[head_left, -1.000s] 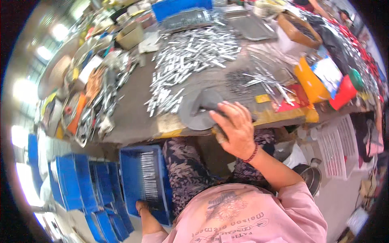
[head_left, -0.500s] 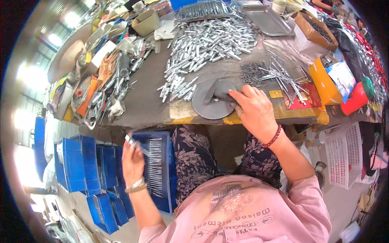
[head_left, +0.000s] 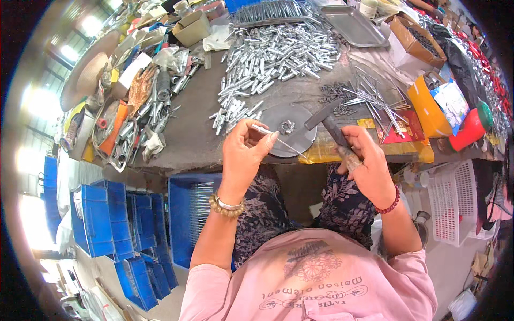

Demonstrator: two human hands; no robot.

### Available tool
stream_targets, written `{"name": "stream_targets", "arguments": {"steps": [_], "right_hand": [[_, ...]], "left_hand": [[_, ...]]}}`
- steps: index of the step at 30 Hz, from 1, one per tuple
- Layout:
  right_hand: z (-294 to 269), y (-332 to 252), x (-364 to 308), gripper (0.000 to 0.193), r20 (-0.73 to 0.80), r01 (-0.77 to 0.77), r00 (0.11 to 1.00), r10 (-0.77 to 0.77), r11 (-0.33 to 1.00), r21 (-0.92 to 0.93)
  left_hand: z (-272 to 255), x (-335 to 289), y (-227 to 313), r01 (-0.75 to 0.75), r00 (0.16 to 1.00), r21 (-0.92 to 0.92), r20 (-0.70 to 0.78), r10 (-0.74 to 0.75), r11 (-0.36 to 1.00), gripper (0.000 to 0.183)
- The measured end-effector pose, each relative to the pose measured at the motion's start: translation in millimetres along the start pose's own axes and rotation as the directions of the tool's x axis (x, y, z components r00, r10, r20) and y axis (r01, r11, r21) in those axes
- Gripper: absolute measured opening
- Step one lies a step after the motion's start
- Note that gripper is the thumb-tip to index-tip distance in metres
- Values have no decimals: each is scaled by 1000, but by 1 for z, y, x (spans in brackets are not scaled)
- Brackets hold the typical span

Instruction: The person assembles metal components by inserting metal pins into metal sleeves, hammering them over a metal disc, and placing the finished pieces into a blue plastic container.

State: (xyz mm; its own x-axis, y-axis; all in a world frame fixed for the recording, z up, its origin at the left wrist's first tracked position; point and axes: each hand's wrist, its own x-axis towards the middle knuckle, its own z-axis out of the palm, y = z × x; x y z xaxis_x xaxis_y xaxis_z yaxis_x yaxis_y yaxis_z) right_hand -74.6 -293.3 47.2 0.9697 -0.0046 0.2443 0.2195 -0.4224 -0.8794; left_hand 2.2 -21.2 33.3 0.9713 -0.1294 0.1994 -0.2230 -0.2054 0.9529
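Pinched in my left hand (head_left: 242, 155), just left of a round grey disc (head_left: 305, 144), is a short silver metal tube (head_left: 261, 129). From its end a thin rod (head_left: 290, 147) slants down to the right across the disc. My right hand (head_left: 369, 163) is closed round the handle of a hammer (head_left: 334, 128), whose dark head hangs by the disc's right edge. A small cluster of shiny metal bits (head_left: 287, 127) rests on the disc. Behind it spreads a large heap of silver tubes (head_left: 278, 56).
Thin rods (head_left: 369, 96) and dark small pins (head_left: 337, 92) lie right of the heap. Tools (head_left: 160, 93) crowd the table's left side. Blue bins (head_left: 99, 219) stand at lower left; one blue bin (head_left: 179, 224) beside my leg holds rods. A white basket (head_left: 452, 203) is at right.
My left hand has come up from over the blue bin to the disc, the tube in its fingers. My right hand has shifted right and lifted the hammer off the disc.
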Motion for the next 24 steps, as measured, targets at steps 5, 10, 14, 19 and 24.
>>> {"name": "stream_targets", "arguments": {"steps": [5,10,14,19,24], "right_hand": [[14,2,0,49,24,66,997,-68,995,78],[22,-1,1,57,39,74,996,-77,995,71],[17,-12,2,63,33,19,999,-21,997,68],[18,-3,0,65,61,14,998,-13,1000,-18],[22,-21,8,66,45,263,964,-261,928,-262]], "left_hand": [[-11,0,1,178,984,-110,49,-173,978,23],[-1,1,-3,245,969,-307,43,-244,920,24],[2,-4,0,215,974,0,71,-214,977,17],[1,-5,-3,-182,983,429,69,169,885,13],[-5,-6,-11,-213,977,458,87,195,863,15]]}}
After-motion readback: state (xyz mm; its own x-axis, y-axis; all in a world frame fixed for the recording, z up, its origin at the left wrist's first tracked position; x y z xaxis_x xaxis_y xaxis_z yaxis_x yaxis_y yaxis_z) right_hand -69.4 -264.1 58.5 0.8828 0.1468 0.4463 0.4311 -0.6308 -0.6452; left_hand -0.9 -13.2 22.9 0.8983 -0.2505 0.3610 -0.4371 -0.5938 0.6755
